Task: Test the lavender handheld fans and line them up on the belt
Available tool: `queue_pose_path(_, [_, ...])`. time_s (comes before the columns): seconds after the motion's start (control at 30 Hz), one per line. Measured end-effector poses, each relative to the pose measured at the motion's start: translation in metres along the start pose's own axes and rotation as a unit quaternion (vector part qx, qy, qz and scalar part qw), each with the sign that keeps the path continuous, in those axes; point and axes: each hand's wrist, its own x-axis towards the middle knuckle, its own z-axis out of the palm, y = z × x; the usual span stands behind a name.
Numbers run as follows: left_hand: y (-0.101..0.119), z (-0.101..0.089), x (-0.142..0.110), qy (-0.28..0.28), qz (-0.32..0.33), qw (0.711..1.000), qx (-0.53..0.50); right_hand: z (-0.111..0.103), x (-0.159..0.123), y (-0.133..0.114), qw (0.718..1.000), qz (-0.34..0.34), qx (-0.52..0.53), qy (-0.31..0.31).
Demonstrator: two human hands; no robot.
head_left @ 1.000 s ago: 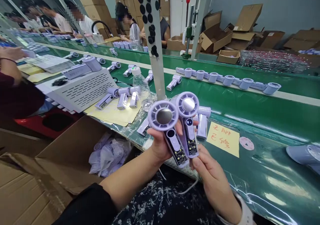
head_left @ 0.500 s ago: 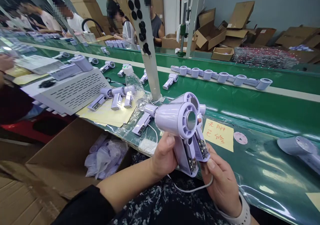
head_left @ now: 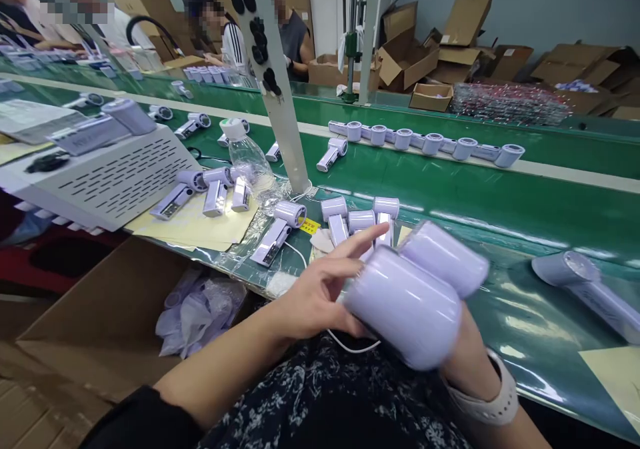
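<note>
Two lavender handheld fans are in front of me with their round heads toward me, the near fan (head_left: 407,309) blurred and the far fan (head_left: 445,259) just behind it. My left hand (head_left: 320,292) is at the near fan's left end, thumb below and fingers above, index finger stretched out. My right hand (head_left: 463,342) is behind the fans, its fingers hidden by them. The handles are mostly out of sight. A white cable (head_left: 353,350) hangs below my left hand. Just beyond stand several more fans (head_left: 334,209), and another fan (head_left: 274,236) with its circuit board showing lies to the left.
A slanted post (head_left: 285,122) rises from the bench beside a plastic bottle (head_left: 245,152). A perforated metal box (head_left: 120,176) stands left. Below it, a carton (head_left: 100,296) holds bagged parts. A fan (head_left: 590,289) lies right. Fans line the green conveyor (head_left: 440,189); people work across it.
The two fans have turned, so their heads now face me instead of their open handles. They moved right and closer. My left index finger has stretched out, and the view has shifted right.
</note>
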Motion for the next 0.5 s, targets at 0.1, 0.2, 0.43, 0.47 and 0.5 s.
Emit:
queue_pose_path(0.1, [-0.010,-0.015,0.002,0.067,-0.020,0.998,-0.005,-0.006,0.007,-0.006,0.997,0.042,0.070,0.003])
queue_pose_path(0.2, [-0.017,-0.021,0.002,0.131,-0.056,0.986,-0.082,-0.007,0.015,-0.011,0.989,0.085,0.118,0.035])
queue_pose_path(0.43, [-0.015,-0.005,-0.009,0.029,-0.043,0.995,-0.090,0.001,0.009,-0.017,0.983,0.084,0.161,-0.016])
queue_pose_path(0.47, [-0.015,-0.004,-0.009,0.017,-0.042,0.996,-0.081,0.001,0.007,-0.016,0.981,0.088,0.167,-0.032])
queue_pose_path(0.5, [-0.016,-0.004,-0.010,0.003,-0.040,0.997,-0.072,0.001,0.004,-0.016,0.979,0.094,0.174,-0.052])
